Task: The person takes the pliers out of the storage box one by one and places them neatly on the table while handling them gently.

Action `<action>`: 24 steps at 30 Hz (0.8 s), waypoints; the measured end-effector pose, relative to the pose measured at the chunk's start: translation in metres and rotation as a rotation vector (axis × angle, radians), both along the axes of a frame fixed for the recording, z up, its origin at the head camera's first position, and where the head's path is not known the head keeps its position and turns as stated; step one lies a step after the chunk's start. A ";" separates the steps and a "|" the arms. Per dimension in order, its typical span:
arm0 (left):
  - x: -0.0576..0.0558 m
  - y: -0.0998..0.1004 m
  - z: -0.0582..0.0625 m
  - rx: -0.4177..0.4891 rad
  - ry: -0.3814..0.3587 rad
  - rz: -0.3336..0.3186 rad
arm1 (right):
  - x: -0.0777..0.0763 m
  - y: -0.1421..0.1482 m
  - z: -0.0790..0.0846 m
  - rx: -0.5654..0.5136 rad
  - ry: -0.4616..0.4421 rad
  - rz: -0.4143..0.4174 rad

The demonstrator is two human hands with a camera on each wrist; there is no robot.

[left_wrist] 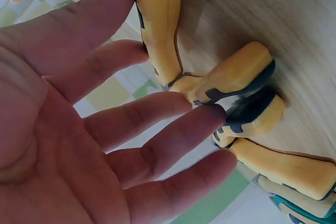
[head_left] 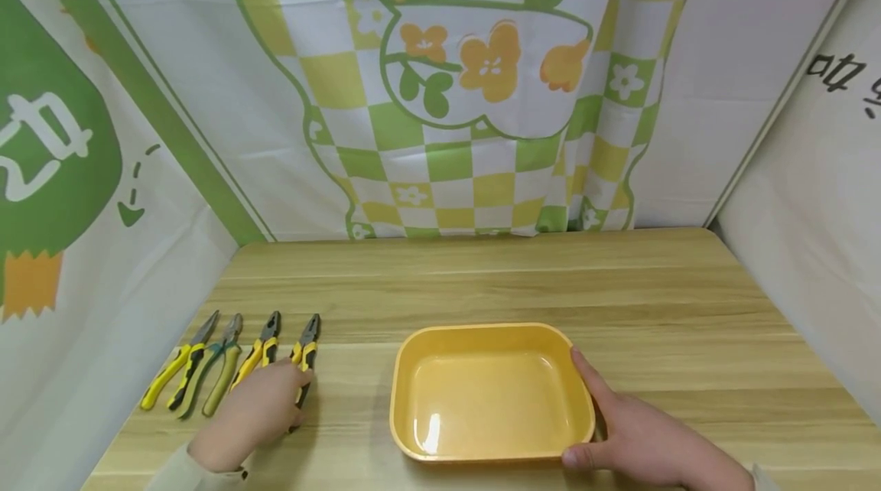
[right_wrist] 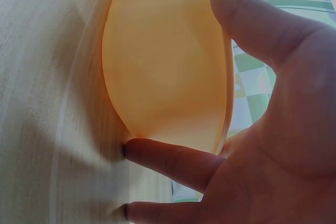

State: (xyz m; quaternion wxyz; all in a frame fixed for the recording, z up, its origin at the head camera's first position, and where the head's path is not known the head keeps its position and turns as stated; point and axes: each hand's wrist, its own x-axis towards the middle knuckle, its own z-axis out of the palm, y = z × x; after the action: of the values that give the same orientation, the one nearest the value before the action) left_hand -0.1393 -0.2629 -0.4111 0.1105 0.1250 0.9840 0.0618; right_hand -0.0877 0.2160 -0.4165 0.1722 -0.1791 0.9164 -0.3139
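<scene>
My left hand reaches over the rightmost of several pliers, which have yellow-and-black handles. In the left wrist view, its fingers are spread and nearly straight, and the thumb tip and index fingertip rest against one yellow handle. Its ring and little fingertips lie close to the neighbouring pliers. My right hand holds the right end of a yellow rectangular plastic container, thumb at the front rim and index finger by the back corner. In the right wrist view another finger lies along the container's outer wall.
Left of my left hand lie pliers with green handles and, outermost, another yellow-and-black pair. All rest on a wood-grain table. A printed checked cloth hangs behind it, with white cloth walls at both sides.
</scene>
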 end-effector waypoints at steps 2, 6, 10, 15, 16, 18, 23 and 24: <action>0.000 -0.001 -0.001 -0.003 0.003 0.007 | -0.001 0.000 0.000 0.001 0.004 0.002; 0.001 -0.001 -0.001 -0.002 -0.003 0.019 | -0.001 0.000 -0.001 -0.001 -0.001 0.000; 0.001 0.000 -0.001 0.002 -0.007 0.020 | -0.001 0.000 -0.002 -0.005 -0.008 -0.005; 0.001 0.001 -0.001 -0.012 0.010 -0.006 | -0.001 0.001 0.000 -0.011 -0.012 -0.007; 0.001 0.001 -0.001 -0.014 0.013 -0.010 | -0.002 0.001 0.000 -0.012 -0.014 -0.007; 0.000 0.002 0.000 -0.015 0.012 -0.016 | -0.002 0.001 0.000 -0.012 -0.017 -0.009; 0.001 0.002 -0.001 -0.018 0.006 -0.030 | 0.000 0.001 0.000 -0.005 -0.004 -0.009; 0.001 0.002 -0.001 -0.019 0.003 -0.031 | 0.000 0.001 0.000 -0.006 -0.003 -0.009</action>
State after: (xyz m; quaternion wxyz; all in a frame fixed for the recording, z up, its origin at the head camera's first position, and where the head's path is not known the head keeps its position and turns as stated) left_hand -0.1383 -0.2612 -0.4120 0.1114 0.1392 0.9827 0.0505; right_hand -0.0877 0.2168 -0.4169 0.1716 -0.1752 0.9160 -0.3175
